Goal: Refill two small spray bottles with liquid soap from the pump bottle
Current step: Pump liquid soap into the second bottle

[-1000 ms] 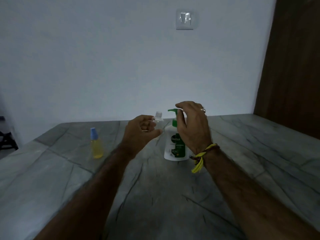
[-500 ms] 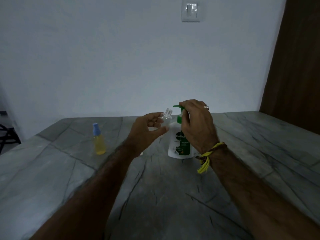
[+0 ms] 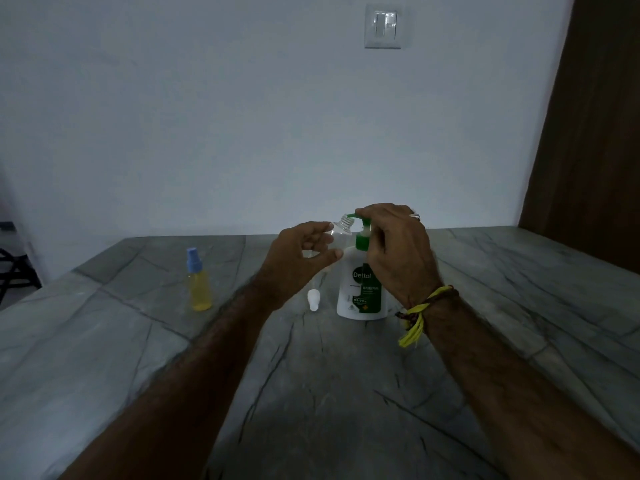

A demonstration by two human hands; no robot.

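My left hand [image 3: 300,258] holds a small clear spray bottle [image 3: 341,232] without its cap, tilted so its threaded neck sits right under the green spout. The white pump bottle [image 3: 362,289] with a green label stands upright on the table. My right hand [image 3: 398,251] rests on top of its green pump head [image 3: 362,237], fingers curled over it. The loose white spray cap [image 3: 313,299] lies on the table left of the pump bottle. A second small spray bottle [image 3: 198,280], with yellow liquid and a blue cap, stands upright further left.
The grey marble table [image 3: 329,393] stretches wide towards me. A white wall with a switch plate [image 3: 382,26] lies behind it, and a brown wooden panel [image 3: 595,133] is at the right. A dark object [image 3: 8,268] shows at the far left edge.
My left hand has brought the clear bottle's neck up against the pump spout. My right hand stays on the pump head. The white cap has come into sight on the table.
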